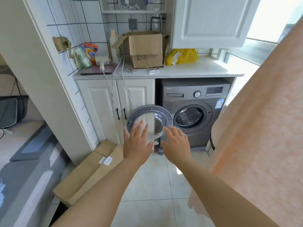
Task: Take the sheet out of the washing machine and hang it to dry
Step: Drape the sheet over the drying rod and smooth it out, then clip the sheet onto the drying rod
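A pale orange-pink sheet (255,128) hangs down the right side of the view, from the top right to near the floor. The grey washing machine (195,95) stands under the counter; its round door (149,122) is swung open to the left, and the drum (190,117) looks empty. My left hand (136,145) and my right hand (177,145) reach forward side by side in front of the door, palms down, fingers spread, holding nothing. Neither hand touches the sheet.
A white counter (196,69) carries a cardboard box (146,48), a yellow bag (183,57) and detergent packs (91,52). White cabinet doors (101,108) are left of the machine. A flat carton (91,171) leans on the tiled floor (152,185). A window (270,22) is at the right.
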